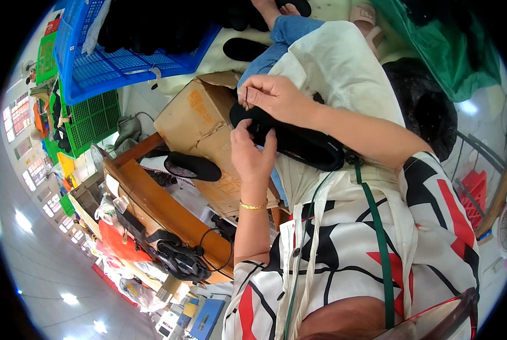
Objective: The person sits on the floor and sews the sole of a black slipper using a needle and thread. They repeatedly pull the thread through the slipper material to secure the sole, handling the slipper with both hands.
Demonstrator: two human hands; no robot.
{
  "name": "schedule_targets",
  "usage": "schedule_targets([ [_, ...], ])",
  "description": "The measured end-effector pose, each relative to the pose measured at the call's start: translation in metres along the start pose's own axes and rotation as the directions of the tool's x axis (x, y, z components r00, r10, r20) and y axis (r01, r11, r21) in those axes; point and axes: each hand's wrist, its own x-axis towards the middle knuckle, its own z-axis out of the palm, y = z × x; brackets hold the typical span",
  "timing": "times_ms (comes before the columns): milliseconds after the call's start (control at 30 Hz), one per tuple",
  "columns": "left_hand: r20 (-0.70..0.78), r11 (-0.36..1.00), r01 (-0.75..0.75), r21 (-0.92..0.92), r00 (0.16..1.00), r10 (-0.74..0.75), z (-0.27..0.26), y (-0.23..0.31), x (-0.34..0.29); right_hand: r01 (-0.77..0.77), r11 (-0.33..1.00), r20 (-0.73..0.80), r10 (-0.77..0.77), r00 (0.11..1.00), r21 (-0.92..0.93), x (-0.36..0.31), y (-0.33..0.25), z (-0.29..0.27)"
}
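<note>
Black shoe (292,139) lies toe-end clasped by left hand (252,154), beneath right hand (282,102) pinching a dark strand (246,94).

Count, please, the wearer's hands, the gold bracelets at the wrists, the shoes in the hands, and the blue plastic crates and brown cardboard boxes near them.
Hands: 2 (left hand, right hand)
Gold bracelet: 1
Black shoe in the hands: 1
Blue plastic crate: 1
Brown cardboard box: 1
Total: 6
</note>
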Motion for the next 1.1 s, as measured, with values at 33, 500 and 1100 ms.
schedule_targets([
  [33, -0.009, 0.999, -0.029, 0.029, 1.000, 0.030, 0.001, 0.000, 0.001, -0.095, 0.978, 0.010, 0.095, 0.995, 0.186, 0.001, 0.003, 0.005],
  [500, -0.055, 0.986, -0.148, 0.079, 0.987, 0.152, 0.017, -0.023, -0.008, -0.267, 0.791, -0.070, 0.363, 0.929, 0.551, -0.052, -0.013, 0.004],
  [1100, -0.116, 0.829, -0.371, 0.419, 0.883, 0.454, 0.001, -0.008, -0.009, -0.186, 0.677, -0.193, 0.444, 0.875, 0.712, -0.034, 0.009, 0.018],
])
